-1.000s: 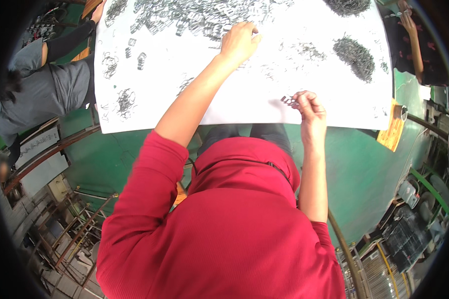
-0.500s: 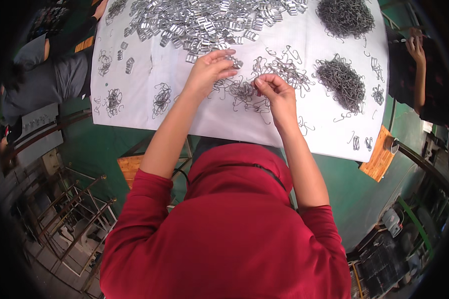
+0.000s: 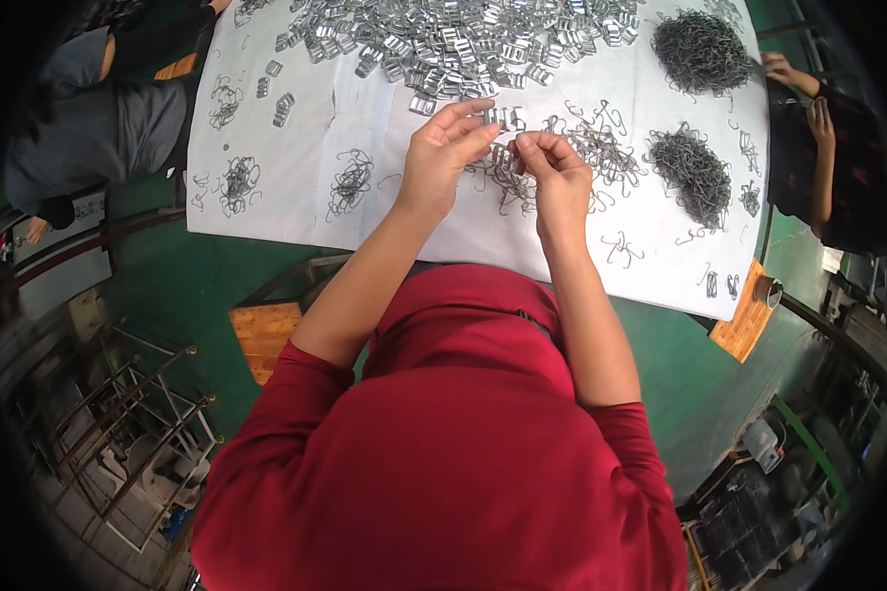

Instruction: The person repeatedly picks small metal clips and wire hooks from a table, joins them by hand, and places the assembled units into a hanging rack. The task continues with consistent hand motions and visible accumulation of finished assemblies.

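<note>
My left hand (image 3: 442, 163) is above the white table top with a small silver metal buckle (image 3: 506, 119) at its fingertips, thumb and forefinger closed on it. The buckle is slotted, like those in the heap beyond. Just to the right, my right hand (image 3: 562, 182) is closed in a pinch, its fingertips close to the buckle. What the pinch holds is too small and hidden to make out. Under and beside both hands lie loose grey wire hooks (image 3: 606, 148), some partly covered by my right hand.
A wide heap of silver buckles (image 3: 463, 39) covers the far middle. Two dense mounds of wire hooks (image 3: 700, 51) lie at the right, with small hook clusters (image 3: 350, 182) at the left. Co-workers sit at both sides; one person's hand (image 3: 820, 123) is by the right edge.
My hands have come closer together. My left hand has moved right toward my right hand, its fingers now closing on the buckle. The whole view has shifted slightly.
</note>
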The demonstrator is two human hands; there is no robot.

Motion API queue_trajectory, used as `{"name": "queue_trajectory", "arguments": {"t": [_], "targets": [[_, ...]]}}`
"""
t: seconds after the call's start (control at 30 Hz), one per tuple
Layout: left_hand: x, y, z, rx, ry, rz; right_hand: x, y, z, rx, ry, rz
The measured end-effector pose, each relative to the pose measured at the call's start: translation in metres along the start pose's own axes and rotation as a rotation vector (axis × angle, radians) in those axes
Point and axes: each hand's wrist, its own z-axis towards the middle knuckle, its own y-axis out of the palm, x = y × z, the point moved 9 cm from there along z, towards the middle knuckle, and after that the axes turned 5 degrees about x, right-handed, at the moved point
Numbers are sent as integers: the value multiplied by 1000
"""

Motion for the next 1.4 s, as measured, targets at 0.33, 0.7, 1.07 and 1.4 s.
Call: {"name": "queue_trajectory", "arguments": {"t": [0.33,0.7,1.07,1.4], "targets": [[24,-7,9,-296,144,250,15,24,-11,-221,120,-149],[67,-66,34,-191,305,322,45,-10,-2,-195,-553,-1287],[95,-93,41,-81,330,412,37,47,42,-242,-628,-1378],[62,-84,3,-58,241,313,47,50,27,-298,-809,-1500]]}}
